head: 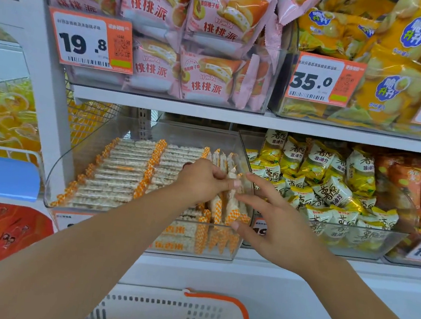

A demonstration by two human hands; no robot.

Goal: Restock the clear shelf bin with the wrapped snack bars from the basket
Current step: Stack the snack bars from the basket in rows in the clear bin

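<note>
The clear shelf bin (57, 168) sits on the lower shelf, holding rows of wrapped snack bars (124, 173) with orange-checked ends. At the bin's right side several bars stand on edge (218, 210). My left hand (199, 181) reaches into the bin and pinches the tops of those upright bars. My right hand (273, 219) hovers just right of them with fingers spread, its fingertips touching the bars. The white basket (173, 317) with an orange rim stands below, near the bottom edge; its contents are mostly hidden.
A neighbouring clear bin (367, 243) of yellow and white snack packs stands to the right. Above, bins hold pink cake packs (208, 77) and yellow chip bags (385, 90) behind price tags. A wire rack (7, 115) with yellow packs is at left.
</note>
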